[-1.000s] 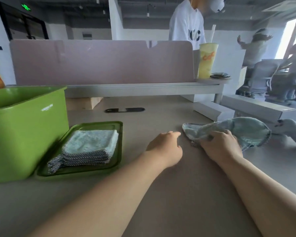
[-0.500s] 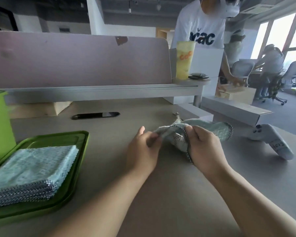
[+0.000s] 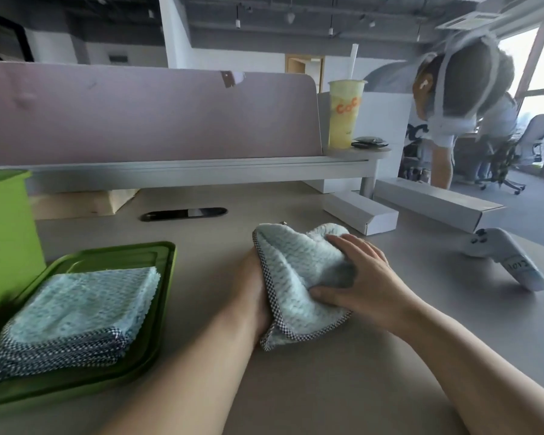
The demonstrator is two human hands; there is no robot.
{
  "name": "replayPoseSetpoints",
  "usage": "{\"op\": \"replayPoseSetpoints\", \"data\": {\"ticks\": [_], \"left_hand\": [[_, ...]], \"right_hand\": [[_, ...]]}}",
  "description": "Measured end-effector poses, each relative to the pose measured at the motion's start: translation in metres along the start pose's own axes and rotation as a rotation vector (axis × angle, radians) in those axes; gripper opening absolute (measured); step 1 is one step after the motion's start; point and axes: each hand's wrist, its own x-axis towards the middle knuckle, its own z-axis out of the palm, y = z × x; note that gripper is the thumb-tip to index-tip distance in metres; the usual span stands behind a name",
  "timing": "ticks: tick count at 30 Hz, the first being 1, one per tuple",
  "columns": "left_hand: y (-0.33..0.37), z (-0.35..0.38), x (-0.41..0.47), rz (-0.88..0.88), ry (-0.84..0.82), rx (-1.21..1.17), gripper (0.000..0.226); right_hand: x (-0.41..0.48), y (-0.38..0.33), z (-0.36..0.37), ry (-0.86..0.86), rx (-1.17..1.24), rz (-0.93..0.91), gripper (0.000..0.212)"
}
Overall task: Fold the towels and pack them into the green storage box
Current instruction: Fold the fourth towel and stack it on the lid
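The person's right grip (image 3: 358, 279) lies on top of a light blue towel (image 3: 296, 271) in the middle of the table (image 3: 327, 387). Its thumb and fingers pinch a thick bunch of the cloth. The left grip (image 3: 252, 293) is tucked against the towel's left side. The cloth hides its fingers, so I cannot tell if it holds the towel or just props it. The towel is lumpy and bunched up, not flat.

I think the step now is folding this towel. To do it well, lay it flat first. Then bring one checked edge right onto the other so the corners meet, and press the fold down with a flat hand. It should end up the same shape as the stack of folded towels (image 3: 76, 309) on the green tray (image 3: 113, 254) at the near left. The green storage box (image 3: 10, 230) stands just behind that tray, far left.

There is bare table on the near side and to the left of the towel, up to the tray, so the fold has room there. The right is tighter. A white game controller (image 3: 509, 262) lies close to the table's right edge, and a small white carton (image 3: 363, 215) sits just beyond the towel. It looks safer to spread the towel toward the near side.
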Motion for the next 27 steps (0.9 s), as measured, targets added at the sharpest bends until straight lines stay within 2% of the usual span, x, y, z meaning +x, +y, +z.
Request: {"op": "replayPoseSetpoints", "data": {"ticks": [2,4,5,6,7,9,10,12,15,18,20,22,24,25,27], "left_hand": [[0.005,-0.001,-0.009,-0.008,-0.119,-0.081,0.059],[0.009,0.001,-0.016,-0.022,-0.266,-0.105,0.067],[0.011,0.003,-0.021,0.044,-0.291,-0.090,0.071],[0.011,0.003,-0.024,0.136,-0.257,-0.104,0.075],[0.011,0.003,-0.024,0.143,-0.196,-0.110,0.079],[0.008,-0.007,-0.007,-0.064,-0.078,-0.252,0.079],[0.011,-0.007,-0.006,-0.034,-0.030,-0.279,0.075],[0.016,-0.009,-0.005,-0.032,-0.052,-0.302,0.069],[0.015,-0.009,-0.006,-0.068,-0.019,-0.258,0.055],[0.021,-0.003,-0.015,-0.088,-0.053,-0.288,0.055],[0.020,0.005,-0.020,-0.004,-0.005,-0.235,0.052],[0.021,0.003,-0.017,0.048,0.089,-0.270,0.045],[0.021,-0.001,-0.013,0.078,-0.040,-0.283,0.074],[0.021,-0.002,-0.013,0.068,-0.085,-0.298,0.079],[0.020,0.001,-0.018,0.014,-0.198,-0.231,0.055]], "right_hand": [[-0.001,-0.001,0.000,-0.002,-0.001,-0.020,0.079],[-0.001,-0.001,0.001,0.073,0.048,-0.069,0.048],[-0.001,-0.002,0.000,0.110,0.072,-0.087,0.029],[0.000,-0.004,0.000,0.151,0.090,-0.097,0.023],[0.000,-0.004,0.001,0.188,0.102,-0.086,0.030],[-0.001,-0.008,-0.001,0.261,0.153,-0.044,0.040],[-0.001,-0.010,-0.002,0.296,0.183,-0.030,0.043],[-0.001,-0.012,-0.005,0.356,0.264,0.025,0.047],[0.000,-0.015,-0.011,0.376,0.514,0.168,0.051],[-0.001,-0.017,-0.018,0.316,0.881,0.316,0.029],[0.000,-0.017,-0.023,0.229,1.132,0.428,0.018],[0.003,-0.016,-0.026,0.102,1.349,0.520,0.016],[0.003,-0.016,-0.030,-0.034,1.464,0.544,0.022],[0.003,-0.017,-0.031,-0.089,1.484,0.540,0.024],[-0.001,-0.023,-0.034,-0.148,1.525,0.487,0.019]]}}
